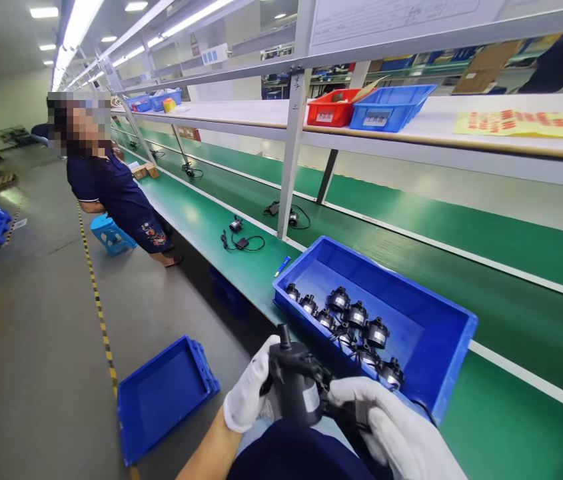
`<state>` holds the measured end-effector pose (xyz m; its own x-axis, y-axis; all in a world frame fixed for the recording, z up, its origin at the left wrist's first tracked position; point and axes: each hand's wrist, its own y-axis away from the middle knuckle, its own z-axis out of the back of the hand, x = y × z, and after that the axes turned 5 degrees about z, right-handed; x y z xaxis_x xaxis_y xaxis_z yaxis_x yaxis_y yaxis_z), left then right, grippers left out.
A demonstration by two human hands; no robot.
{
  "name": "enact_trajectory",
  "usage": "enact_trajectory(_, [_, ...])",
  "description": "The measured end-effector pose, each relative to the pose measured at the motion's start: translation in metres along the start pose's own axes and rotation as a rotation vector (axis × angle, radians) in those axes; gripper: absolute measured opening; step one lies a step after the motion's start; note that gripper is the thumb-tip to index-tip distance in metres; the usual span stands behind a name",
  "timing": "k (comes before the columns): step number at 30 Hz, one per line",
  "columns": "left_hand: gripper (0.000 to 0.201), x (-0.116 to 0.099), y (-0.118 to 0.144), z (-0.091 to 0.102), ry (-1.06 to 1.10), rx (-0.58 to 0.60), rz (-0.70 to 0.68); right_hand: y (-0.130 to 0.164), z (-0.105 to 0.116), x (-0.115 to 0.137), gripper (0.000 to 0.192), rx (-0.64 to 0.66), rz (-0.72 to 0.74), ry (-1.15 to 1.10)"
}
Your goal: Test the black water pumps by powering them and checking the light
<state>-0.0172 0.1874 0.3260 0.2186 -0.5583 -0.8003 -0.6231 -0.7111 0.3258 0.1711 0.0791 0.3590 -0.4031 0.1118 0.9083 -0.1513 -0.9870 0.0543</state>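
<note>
A black pump-like unit (pixel 294 390) with a short upright spout and a white label is held in front of my body. My left hand (pixel 251 390), in a white glove, grips its left side. White-gloved too, my right hand (pixel 396 423) is closed on the black cable (pixel 348 413) at the unit's right; its fingers partly hide the cable. Just beyond my hands, a blue bin (pixel 426 353) on the bench contains several similar black pumps (pixel 356 315) with labels and cables.
An empty-looking blue crate (pixel 161 397) lies on the floor at left. The green bench (pixel 186 217) carries a pump with an adapter (pixel 242 244) and a blue cutter (pixel 282 266). Red (pixel 331 108) and blue trays (pixel 391 107) sit on the shelf. A person (pixel 111 193) stands farther along, near a blue stool (pixel 111 233).
</note>
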Motion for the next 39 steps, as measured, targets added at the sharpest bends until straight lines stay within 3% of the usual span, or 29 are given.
enact_trajectory(4, [0.091, -0.003, 0.015, 0.001, -0.644, -0.082, -0.451, -0.002, -0.007, -0.008, 0.047, -0.034, 0.018, -0.157])
enact_trajectory(7, [0.107, 0.001, 0.021, 0.002, -0.833, -0.137, -0.662, -0.003, -0.007, -0.001, 0.050, 0.044, 0.031, -0.218])
enact_trajectory(10, [0.118, 0.001, 0.023, 0.002, -0.875, -0.141, -0.747, -0.003, -0.004, 0.006, 0.059, 0.098, 0.025, -0.244])
enact_trajectory(17, [0.104, -0.006, 0.020, -0.005, -0.849, -0.182, -0.599, -0.007, -0.002, 0.011, 0.051, 0.103, -0.037, -0.275])
enact_trajectory(23, [0.102, -0.008, 0.021, -0.014, -0.948, -0.211, -0.564, -0.017, 0.001, 0.005, 0.049, 0.054, -0.069, -0.213])
enact_trajectory(25, [0.105, -0.010, 0.024, -0.015, -0.888, -0.180, -0.507, -0.023, 0.001, 0.005, 0.049, 0.056, -0.166, -0.364])
enact_trajectory(29, [0.092, -0.020, 0.030, -0.013, -0.480, -0.035, -0.297, -0.039, -0.010, 0.000, 0.061, 0.089, -0.406, -0.891])
enact_trajectory(33, [0.059, -0.029, 0.026, -0.004, -0.310, -0.151, -0.272, -0.055, -0.021, -0.008, 0.084, 0.097, -0.495, -1.089])
enact_trajectory(39, [0.044, -0.032, 0.029, 0.005, -0.505, -0.298, -0.289, -0.067, -0.018, -0.002, 0.088, 0.113, -0.520, -1.054])
